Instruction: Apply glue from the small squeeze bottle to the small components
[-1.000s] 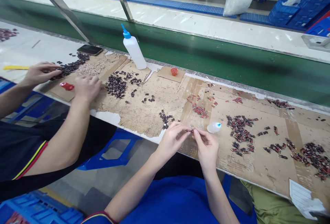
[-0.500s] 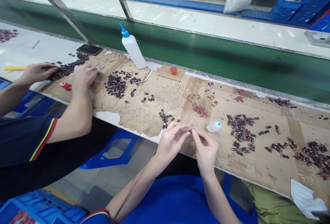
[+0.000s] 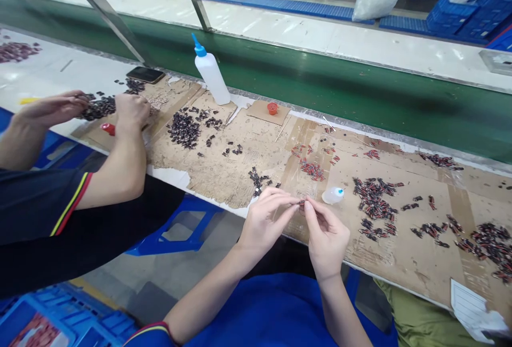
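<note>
My left hand [image 3: 267, 219] and my right hand [image 3: 327, 232] meet fingertip to fingertip over the front edge of the cardboard-covered bench. Pinched between them is a small dark part with some red [image 3: 302, 204], too small to make out fully. Just behind my right hand a small squeeze bottle [image 3: 333, 195] lies on its side. A little heap of black parts [image 3: 258, 180] is beyond my left hand. Farther back lies a pile of small red parts [image 3: 312, 169]. Several piles of black-and-red parts [image 3: 374, 198] spread to the right.
A co-worker's hands [image 3: 130, 110] handle black parts at the left. A white bottle with blue nozzle [image 3: 214, 79] stands at the back, near a red cup [image 3: 272, 108] on cardboard. A phone [image 3: 146, 74] lies farther left. Behind the bench runs a green conveyor belt [image 3: 304, 80].
My hands have shifted slightly right and turned, so the small part between my fingertips shows more. The co-worker's left hand has moved a little and their right hand has curled.
</note>
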The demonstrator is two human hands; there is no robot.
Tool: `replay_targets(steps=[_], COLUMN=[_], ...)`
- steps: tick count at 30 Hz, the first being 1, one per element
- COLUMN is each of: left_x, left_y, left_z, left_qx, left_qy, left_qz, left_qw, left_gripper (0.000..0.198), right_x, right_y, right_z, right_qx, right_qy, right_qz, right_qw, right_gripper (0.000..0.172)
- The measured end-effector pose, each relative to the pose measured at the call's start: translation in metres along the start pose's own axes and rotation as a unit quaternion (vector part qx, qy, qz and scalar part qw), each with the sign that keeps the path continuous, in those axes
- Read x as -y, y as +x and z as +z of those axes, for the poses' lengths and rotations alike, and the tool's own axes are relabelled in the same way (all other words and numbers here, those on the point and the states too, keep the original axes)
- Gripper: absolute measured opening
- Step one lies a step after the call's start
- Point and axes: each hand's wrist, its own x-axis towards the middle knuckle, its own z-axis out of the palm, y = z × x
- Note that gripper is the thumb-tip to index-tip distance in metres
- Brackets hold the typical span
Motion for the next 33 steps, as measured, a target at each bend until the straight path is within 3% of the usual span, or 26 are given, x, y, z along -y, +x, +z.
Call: replay_targets(steps=[3,6,16,20,25,28,30,31,33], left_x=[-0.006,-0.008,-0.016,-0.025,-0.019,-0.012,-0.007,-0.004,0.008], left_y=[0.001,0.002,0.002,0.005,0.006,0.002,-0.003,-0.005,-0.007], left_z=[-0.005,-0.010,-0.016,-0.019,-0.013,-0.002,0.004,0.005,0.004], left_qx=[-0.011,-0.015,-0.047,-0.038,-0.015,0.016,0.065,0.094,0.125], left_qy=[0.015,0.015,-0.094,-0.127,-0.167,-0.159,-0.126,-0.095,0.000], left_qz=[0.048,0.055,-0.071,-0.139,-0.187,-0.183,-0.155,-0.136,-0.102], left_qw=[0.999,0.998,0.992,0.981,0.968,0.970,0.978,0.982,0.987], left_gripper=[0.014,0.017,0.027,0.025,0.025,0.027,0.043,0.050,0.052], right_x=[0.006,0.011,0.020,0.017,0.010,0.005,-0.004,-0.010,-0.024], right_y=[-0.002,0.000,0.002,-0.002,-0.001,0.001,0.004,0.006,0.011], right_z=[0.001,0.001,0.003,0.003,0.002,-0.009,-0.025,-0.035,-0.058], right_qx=[0.006,0.034,0.052,0.044,0.037,0.052,0.052,0.040,-0.041], right_qy=[-0.022,-0.026,-0.032,-0.012,-0.040,-0.062,-0.082,-0.095,-0.128], right_qz=[-0.074,-0.128,-0.215,-0.205,-0.223,-0.256,-0.256,-0.244,-0.190], right_qw=[0.997,0.991,0.975,0.978,0.973,0.963,0.962,0.964,0.972], right_gripper=[0.016,0.014,0.016,0.019,0.023,0.018,0.014,0.012,0.012])
